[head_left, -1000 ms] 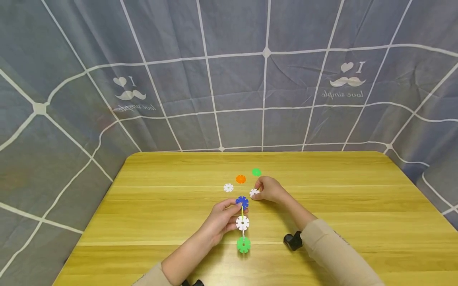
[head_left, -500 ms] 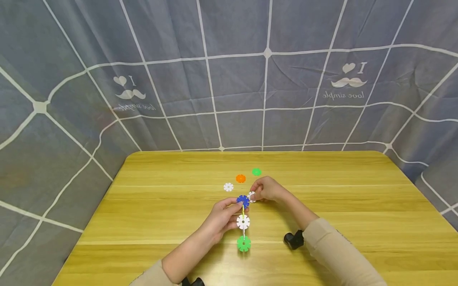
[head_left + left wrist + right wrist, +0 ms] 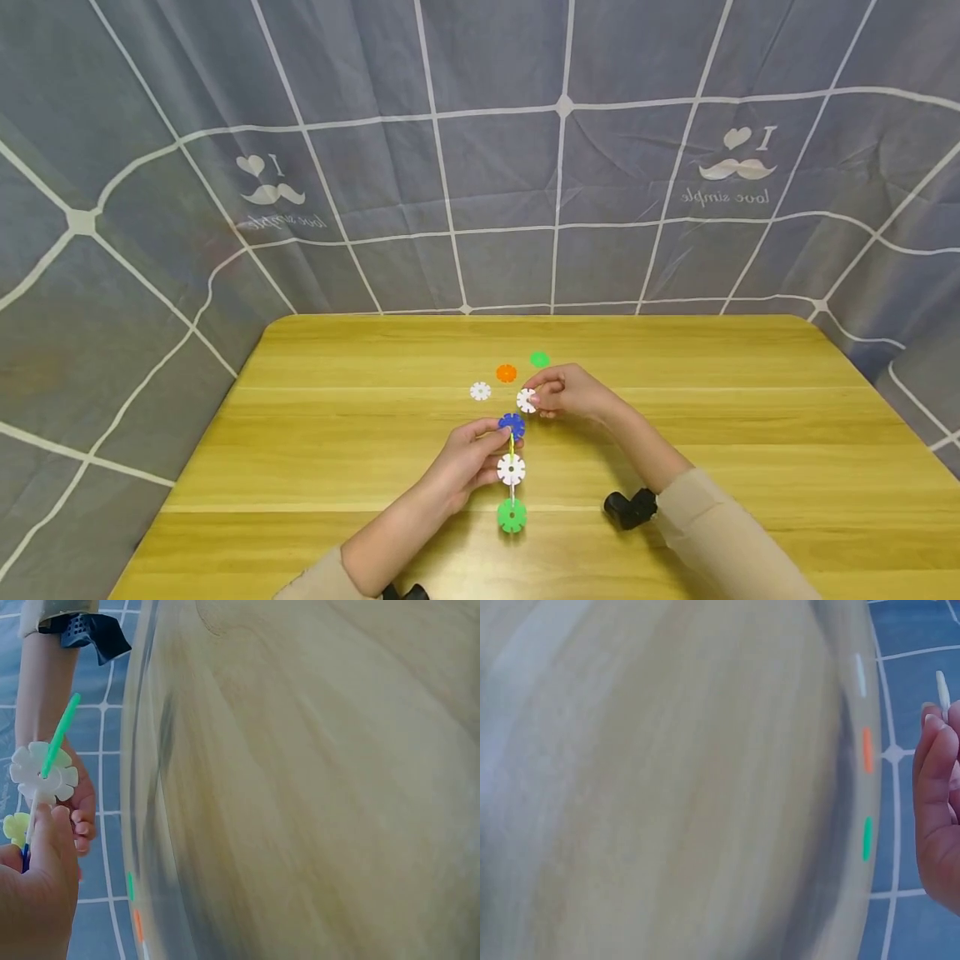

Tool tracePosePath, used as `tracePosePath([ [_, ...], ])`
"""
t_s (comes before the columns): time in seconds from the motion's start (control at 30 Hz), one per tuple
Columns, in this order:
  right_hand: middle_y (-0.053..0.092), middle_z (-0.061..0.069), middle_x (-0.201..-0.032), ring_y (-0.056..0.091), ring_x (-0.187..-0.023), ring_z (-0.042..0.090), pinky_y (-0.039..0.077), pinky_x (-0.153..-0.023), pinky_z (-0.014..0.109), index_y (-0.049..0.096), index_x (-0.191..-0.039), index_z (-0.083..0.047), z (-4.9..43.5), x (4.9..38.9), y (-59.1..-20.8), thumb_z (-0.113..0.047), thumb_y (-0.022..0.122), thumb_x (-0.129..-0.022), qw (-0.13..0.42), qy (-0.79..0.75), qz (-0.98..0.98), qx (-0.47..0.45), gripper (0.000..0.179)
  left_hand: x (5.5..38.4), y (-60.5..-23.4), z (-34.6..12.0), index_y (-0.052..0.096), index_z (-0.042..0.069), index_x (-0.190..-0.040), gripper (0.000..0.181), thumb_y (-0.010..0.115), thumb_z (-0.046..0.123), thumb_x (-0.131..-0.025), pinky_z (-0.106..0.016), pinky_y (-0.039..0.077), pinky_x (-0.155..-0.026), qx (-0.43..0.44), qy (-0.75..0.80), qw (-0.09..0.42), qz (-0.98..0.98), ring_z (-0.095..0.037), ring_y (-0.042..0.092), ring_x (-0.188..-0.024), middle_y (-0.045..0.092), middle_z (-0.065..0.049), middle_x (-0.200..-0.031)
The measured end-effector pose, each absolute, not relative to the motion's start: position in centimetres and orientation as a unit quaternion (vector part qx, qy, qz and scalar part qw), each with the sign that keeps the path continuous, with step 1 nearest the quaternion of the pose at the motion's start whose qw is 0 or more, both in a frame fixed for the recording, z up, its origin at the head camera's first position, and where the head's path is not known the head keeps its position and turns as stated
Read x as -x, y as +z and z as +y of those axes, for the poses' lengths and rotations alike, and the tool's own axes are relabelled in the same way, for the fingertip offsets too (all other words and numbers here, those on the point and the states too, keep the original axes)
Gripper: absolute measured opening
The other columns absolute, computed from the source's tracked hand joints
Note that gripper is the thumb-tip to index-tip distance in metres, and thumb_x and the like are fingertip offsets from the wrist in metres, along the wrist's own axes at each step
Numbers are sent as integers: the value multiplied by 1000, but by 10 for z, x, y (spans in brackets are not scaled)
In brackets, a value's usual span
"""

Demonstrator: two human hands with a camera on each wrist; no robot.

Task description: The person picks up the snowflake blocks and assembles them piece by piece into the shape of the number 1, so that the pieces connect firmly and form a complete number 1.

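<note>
My left hand (image 3: 467,462) pinches a blue notched disc (image 3: 512,426) at the far end of a chain of interlocking plastic discs. Along the chain come a yellow disc (image 3: 512,447) seen edge-on, a white disc (image 3: 512,469), another edge-on white piece and a green disc (image 3: 512,516) at the near end. Just beyond the blue disc, my right hand (image 3: 573,393) pinches a separate white notched disc (image 3: 527,401), held apart from the chain. In the right wrist view this white disc (image 3: 943,691) shows edge-on between thumb and fingers.
On the wooden table (image 3: 300,433) beyond the hands lie a white disc (image 3: 480,391), an orange disc (image 3: 506,373) and a green disc (image 3: 539,359). A black wrist device (image 3: 630,509) sits by the right sleeve. A grey gridded curtain (image 3: 495,167) stands behind the table.
My right hand brought its white disc left against the blue disc, then drew it slightly away and turned it to face the head camera. The left hand and chain stayed nearly still.
</note>
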State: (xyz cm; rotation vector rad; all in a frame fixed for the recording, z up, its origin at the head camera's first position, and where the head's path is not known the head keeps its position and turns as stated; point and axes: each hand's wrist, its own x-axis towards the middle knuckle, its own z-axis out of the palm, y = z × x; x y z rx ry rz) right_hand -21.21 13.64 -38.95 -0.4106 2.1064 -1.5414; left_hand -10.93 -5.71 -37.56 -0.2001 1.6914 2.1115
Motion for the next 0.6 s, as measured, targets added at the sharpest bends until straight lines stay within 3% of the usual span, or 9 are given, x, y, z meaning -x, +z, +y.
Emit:
tracePosePath([
  [0.6, 64, 2, -73, 57, -62, 12, 51, -60, 23, 51, -109, 13, 131, 192, -373, 4, 56, -89, 258, -626, 711, 191, 22, 107, -376, -56, 59, -3, -110, 25, 54, 17, -95, -24, 55, -61, 70, 752, 212, 620, -10, 65, -68, 67, -20, -101],
])
